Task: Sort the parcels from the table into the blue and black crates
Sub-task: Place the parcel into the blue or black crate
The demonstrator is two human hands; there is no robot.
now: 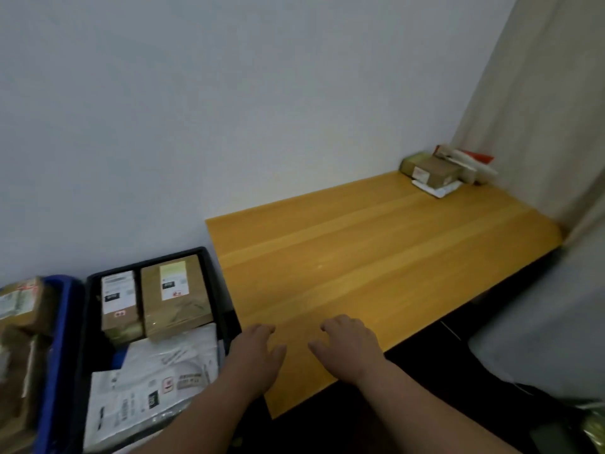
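Both hands hover over the near left corner of the wooden table, holding nothing. My left hand and my right hand have loosely curled fingers, palms down. A pile of parcels, brown boxes and white and red mailers, lies at the table's far right corner. Left of the table stands the black crate with two brown boxes and white mailer bags inside. The blue crate at the far left holds brown boxes.
A white wall runs behind the table and crates. A beige curtain hangs along the right side beyond the table's edge. Dark floor lies under the table's near edge.
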